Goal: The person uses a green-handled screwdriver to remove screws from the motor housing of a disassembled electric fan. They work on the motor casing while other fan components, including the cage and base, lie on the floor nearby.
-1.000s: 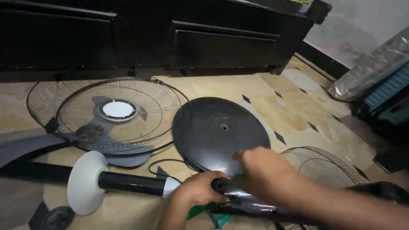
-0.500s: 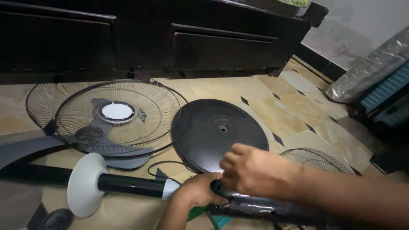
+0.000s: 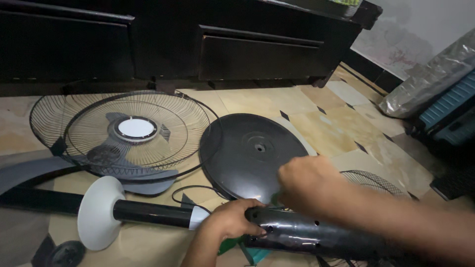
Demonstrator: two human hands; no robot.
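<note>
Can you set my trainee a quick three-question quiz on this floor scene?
1. True or false: the left hand grips the end of the glossy black tube.
2. Which lies nearest the round black base? A) wire fan guard B) dark cabinet C) blue case
3. What colour is the cone-shaped collar on the pole?

Key: 1 true; 2 A; 3 white.

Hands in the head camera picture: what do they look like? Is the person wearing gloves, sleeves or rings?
Both are bare. The left hand and the right hand have no gloves. Both forearms are uncovered as far as the picture shows, so no sleeves appear. No watch, bracelet or ring is visible, though the light is dim and the fingers partly hidden. No cables or markings on them.
</note>
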